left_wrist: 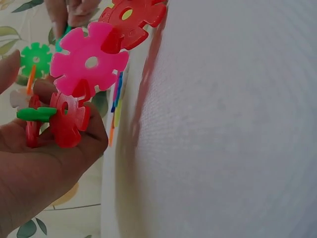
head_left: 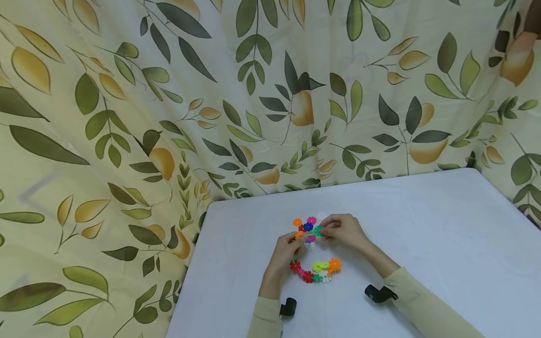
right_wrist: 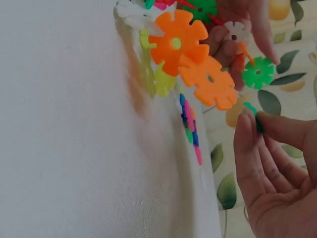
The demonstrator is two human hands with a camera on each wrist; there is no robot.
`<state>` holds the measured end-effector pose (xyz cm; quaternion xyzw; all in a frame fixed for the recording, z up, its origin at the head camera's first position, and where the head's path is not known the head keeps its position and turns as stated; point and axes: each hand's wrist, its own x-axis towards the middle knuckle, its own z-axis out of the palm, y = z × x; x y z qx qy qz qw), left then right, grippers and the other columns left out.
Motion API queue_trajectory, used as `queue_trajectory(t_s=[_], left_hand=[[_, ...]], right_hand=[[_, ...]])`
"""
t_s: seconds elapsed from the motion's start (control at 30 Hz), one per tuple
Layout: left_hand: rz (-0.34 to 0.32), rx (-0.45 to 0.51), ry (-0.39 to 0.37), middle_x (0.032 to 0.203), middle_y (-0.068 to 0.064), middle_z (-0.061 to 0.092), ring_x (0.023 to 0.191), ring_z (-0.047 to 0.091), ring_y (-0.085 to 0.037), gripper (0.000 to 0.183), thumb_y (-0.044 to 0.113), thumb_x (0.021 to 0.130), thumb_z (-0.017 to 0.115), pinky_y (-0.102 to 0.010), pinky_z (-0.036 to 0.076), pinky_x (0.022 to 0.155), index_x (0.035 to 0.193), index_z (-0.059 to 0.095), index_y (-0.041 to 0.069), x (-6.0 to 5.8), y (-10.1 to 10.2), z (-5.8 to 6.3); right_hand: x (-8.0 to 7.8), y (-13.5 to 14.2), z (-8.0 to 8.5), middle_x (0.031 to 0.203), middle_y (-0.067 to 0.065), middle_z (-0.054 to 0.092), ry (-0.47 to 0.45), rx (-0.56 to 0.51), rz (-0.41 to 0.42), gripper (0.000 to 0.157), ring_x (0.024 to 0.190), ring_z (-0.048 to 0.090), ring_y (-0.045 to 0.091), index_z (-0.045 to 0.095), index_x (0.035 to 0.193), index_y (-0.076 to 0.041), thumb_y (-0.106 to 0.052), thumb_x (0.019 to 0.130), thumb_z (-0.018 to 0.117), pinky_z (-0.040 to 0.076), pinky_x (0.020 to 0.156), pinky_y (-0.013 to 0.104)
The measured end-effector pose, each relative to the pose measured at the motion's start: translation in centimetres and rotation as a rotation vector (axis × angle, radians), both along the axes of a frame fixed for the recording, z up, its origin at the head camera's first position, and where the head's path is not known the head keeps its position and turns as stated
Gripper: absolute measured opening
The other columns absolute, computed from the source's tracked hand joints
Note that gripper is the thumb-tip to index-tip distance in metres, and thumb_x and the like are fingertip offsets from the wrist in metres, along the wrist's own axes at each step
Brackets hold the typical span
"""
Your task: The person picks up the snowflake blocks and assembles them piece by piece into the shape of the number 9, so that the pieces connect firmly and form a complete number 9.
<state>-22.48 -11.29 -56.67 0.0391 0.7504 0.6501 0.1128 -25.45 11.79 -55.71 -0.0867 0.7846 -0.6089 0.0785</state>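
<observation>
Plastic chain of notched discs [head_left: 307, 277], multicol., curves in a C over the white table [head_left: 393, 220], betw. the forearms; can't tell how much of it touches the tabletop. L hand [head_left: 281, 253] grips it nr the far end of its L side, fingers curled behind a red disc [left_wrist: 69, 134] w/ a green piece [left_wrist: 37, 114] slotted in edge-on. Joined to that red one: a pink disc [left_wrist: 74, 62], then another red. At the chain's tip, past the L fingers, sits a green end disc [right_wrist: 266, 74], slotted to an orange piece seen edge-on.

R hand [head_left: 344, 230] pinches a separate green disc [right_wrist: 259, 125] betw. thumb & index fingertip, v. near the end disc; can't tell if the two touch. Chain's other end, on R side: two orange discs [right_wrist: 190, 37], w/ yellow-green discs [head_left: 317, 266] next to them.

Just beyond, on the table: grp of assorted discs [head_left: 308, 226], incl. orange, pink, blue & white, partly hidden by the hands.

Further out: pale sleeves [head_left: 431, 300], a blk wrist device [head_left: 379, 294] on each arm, & behind the table a curtain [head_left: 186, 117] w/ leaf + fruit print.
</observation>
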Motion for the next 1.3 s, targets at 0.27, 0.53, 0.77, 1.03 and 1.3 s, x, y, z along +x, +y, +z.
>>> queue_trajectory(t_s=[0.27, 0.53, 0.77, 1.03, 1.3], left_hand=[[0.003, 0.042, -0.023, 0.073, -0.006, 0.047, 0.073, 0.044, -0.021, 0.056, 0.040, 0.103, 0.066, -0.029, 0.035, 0.069, 0.100, 0.060, -0.015, 0.0, -0.2, 0.0], [0.042, 0.132, -0.102, 0.074, -0.005, 0.053, 0.071, 0.047, -0.020, 0.047, 0.038, 0.100, 0.070, -0.027, 0.038, 0.066, 0.095, 0.066, -0.008, 0.0, -0.1, 0.0], [0.030, 0.179, -0.118, 0.073, -0.002, 0.053, 0.071, 0.048, -0.018, 0.034, 0.030, 0.104, 0.065, -0.027, 0.040, 0.068, 0.089, 0.066, 0.000, 0.0, 0.1, 0.1], [0.034, 0.205, -0.116, 0.069, -0.001, 0.052, 0.070, 0.048, -0.020, 0.042, 0.031, 0.103, 0.068, -0.028, 0.040, 0.070, 0.097, 0.065, -0.010, 0.2, 0.6, 0.1], [0.029, 0.219, -0.104, 0.068, -0.001, 0.051, 0.070, 0.047, -0.020, 0.044, 0.033, 0.101, 0.070, -0.028, 0.038, 0.068, 0.095, 0.063, -0.010, 0.3, 0.7, 0.1]], right_hand=[[1.3, 0.2, 1.5, 0.094, 0.025, 0.076, -0.044, -0.164, 0.054, 0.028, 0.086, 0.076, 0.044, 0.068, 0.116, 0.011, -0.007, 0.096, 0.074, 0.061, 0.079, 0.051], [1.8, -0.2, 1.9, 0.096, 0.025, 0.076, -0.070, -0.262, 0.041, 0.028, 0.082, 0.078, 0.034, 0.067, 0.114, 0.014, -0.007, 0.096, 0.075, 0.059, 0.081, 0.053], [2.1, -0.5, 2.0, 0.096, 0.023, 0.077, -0.069, -0.285, 0.010, 0.026, 0.081, 0.078, 0.033, 0.068, 0.111, 0.013, -0.007, 0.096, 0.076, 0.061, 0.080, 0.050], [2.5, -0.7, 2.1, 0.095, 0.023, 0.077, -0.076, -0.302, 0.003, 0.024, 0.080, 0.078, 0.034, 0.067, 0.108, 0.012, -0.005, 0.095, 0.076, 0.062, 0.077, 0.046], [2.8, -0.8, 2.0, 0.097, 0.025, 0.076, -0.065, -0.320, 0.009, 0.026, 0.080, 0.078, 0.032, 0.065, 0.109, 0.015, -0.004, 0.095, 0.076, 0.062, 0.076, 0.043]])
